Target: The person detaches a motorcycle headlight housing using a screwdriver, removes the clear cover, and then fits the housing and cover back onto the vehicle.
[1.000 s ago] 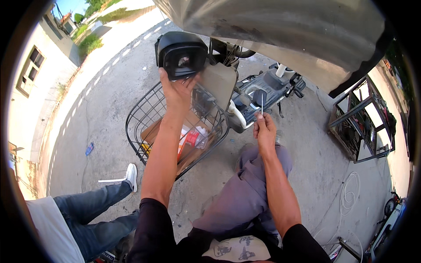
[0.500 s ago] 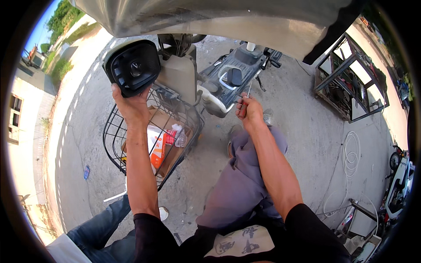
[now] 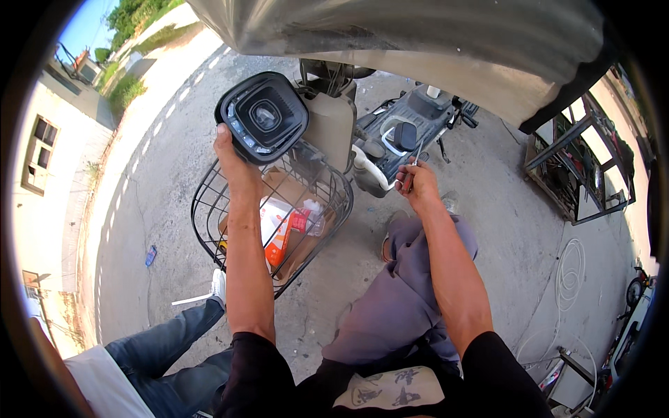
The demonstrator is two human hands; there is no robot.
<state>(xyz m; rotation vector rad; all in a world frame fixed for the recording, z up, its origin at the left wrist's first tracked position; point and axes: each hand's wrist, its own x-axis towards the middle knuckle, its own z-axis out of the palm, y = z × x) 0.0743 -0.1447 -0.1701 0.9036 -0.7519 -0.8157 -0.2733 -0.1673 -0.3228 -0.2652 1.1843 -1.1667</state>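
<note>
My left hand (image 3: 237, 167) grips a black, rounded-square lamp-like housing (image 3: 263, 117) by its lower left, with its recessed centre turned up toward me. The housing is over a black wire basket (image 3: 333, 216) holding an open cardboard box, a white-and-orange package and a pinkish plastic item. A beige scooter front panel (image 3: 327, 122) stands just right of the housing. My right hand (image 3: 417, 182) is closed on a screwdriver (image 3: 408, 184) with a red handle, its shaft pointing up, near the white curved tube of a scooter (image 3: 376, 174) behind it.
A grey canopy (image 3: 425, 42) overhangs the top. A metal frame cart (image 3: 578, 164) is at right, above a coiled white hose (image 3: 568, 275) and a parked two-wheeler (image 3: 624, 334). Another person in jeans (image 3: 164, 334) is at lower left. A blue item (image 3: 151, 255) lies on the concrete.
My left hand has turned the housing so its inner face shows more, and carried it leftward overall, slightly back right since the middle frame. My right hand's grip now shows the red handle.
</note>
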